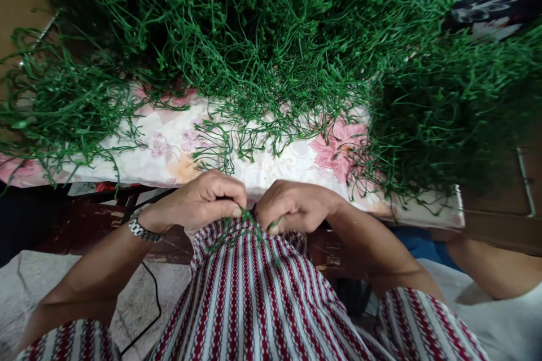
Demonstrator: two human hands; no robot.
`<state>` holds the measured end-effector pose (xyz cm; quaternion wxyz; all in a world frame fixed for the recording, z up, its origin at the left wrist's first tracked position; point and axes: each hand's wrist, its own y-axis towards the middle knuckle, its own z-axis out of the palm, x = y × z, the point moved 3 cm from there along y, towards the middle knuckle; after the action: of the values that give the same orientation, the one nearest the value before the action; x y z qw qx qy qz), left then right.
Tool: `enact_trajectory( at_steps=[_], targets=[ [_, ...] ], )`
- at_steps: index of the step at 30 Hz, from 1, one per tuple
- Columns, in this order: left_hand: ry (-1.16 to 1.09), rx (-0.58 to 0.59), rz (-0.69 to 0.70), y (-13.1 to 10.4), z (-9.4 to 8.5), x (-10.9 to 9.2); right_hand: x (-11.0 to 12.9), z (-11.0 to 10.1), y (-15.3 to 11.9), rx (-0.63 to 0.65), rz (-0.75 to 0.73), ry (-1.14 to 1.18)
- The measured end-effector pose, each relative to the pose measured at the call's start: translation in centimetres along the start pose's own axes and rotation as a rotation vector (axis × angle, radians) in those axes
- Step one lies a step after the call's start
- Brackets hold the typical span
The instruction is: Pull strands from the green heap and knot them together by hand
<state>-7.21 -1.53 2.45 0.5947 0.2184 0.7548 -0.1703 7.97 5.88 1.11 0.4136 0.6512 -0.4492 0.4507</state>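
Note:
Thin green plastic-looking stems (254,225) hang between my two hands, over the striped clothing on my lap. My left hand (207,198), with a metal watch at the wrist, pinches them between thumb and fingers. Close beside it on the right, my right hand (292,206) is closed with fingers curled, a green tip showing at its thumb. Both hands are just off the near edge of the table (271,172), which has a floral cover. A large tangled heap of similar green stems (254,28) covers the back of the table.
Smaller piles of green stems lie at the left (68,107) and right (449,118). Another person's arm (495,265) is at the lower right, and dark floral fabric (491,0) shows at the upper right. A black cable (157,293) runs across the floor.

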Motion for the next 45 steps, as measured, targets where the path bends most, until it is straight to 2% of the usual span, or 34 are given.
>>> enact_trajectory(
  at_steps=[4,8,11,15,18,22,26,30,33,37,40,42,45],
  targets=[
    [-0.019,-0.281,-0.088,0.0,-0.9,0.2,0.5,-2.0,-0.8,-0.498,0.057,-0.113],
    [0.030,-0.581,-0.090,0.5,-0.3,0.9,-1.1,-0.6,0.0,-0.895,0.126,0.107],
    [0.147,-0.706,-0.103,0.9,0.6,1.4,-2.3,1.3,0.9,-1.064,0.166,0.220],
    [0.326,-0.761,-0.041,1.2,1.7,1.2,-2.7,2.4,1.5,-1.194,0.174,0.304],
    [0.420,-0.759,-0.002,1.0,2.1,0.8,-2.6,2.4,1.2,-1.220,0.181,0.310],
    [0.462,-0.702,-0.048,0.8,1.8,0.4,-2.3,2.0,0.5,-1.126,0.208,0.184],
    [0.208,-0.551,-0.174,0.9,1.1,0.8,-1.5,1.4,0.1,-1.007,0.183,-0.095],
    [-0.035,-0.513,-0.232,1.2,0.7,1.2,-1.5,1.3,0.0,-0.982,0.146,-0.166],
    [-0.034,-0.491,-0.240,1.3,0.7,1.2,-2.1,1.6,0.1,-1.048,0.150,-0.022],
    [0.210,-0.420,-0.212,1.3,0.6,0.8,-3.2,2.4,0.7,-1.120,0.169,0.347],
    [0.343,-0.380,-0.187,1.2,0.4,0.6,-3.7,3.0,1.5,-1.151,0.129,0.669],
    [0.365,-0.362,-0.171,1.2,0.4,0.7,-3.8,3.3,2.0,-1.113,0.103,0.851],
    [0.396,-0.383,-0.116,1.2,0.3,0.8,-3.8,3.5,2.3,-0.948,0.110,1.017]
  ],
)
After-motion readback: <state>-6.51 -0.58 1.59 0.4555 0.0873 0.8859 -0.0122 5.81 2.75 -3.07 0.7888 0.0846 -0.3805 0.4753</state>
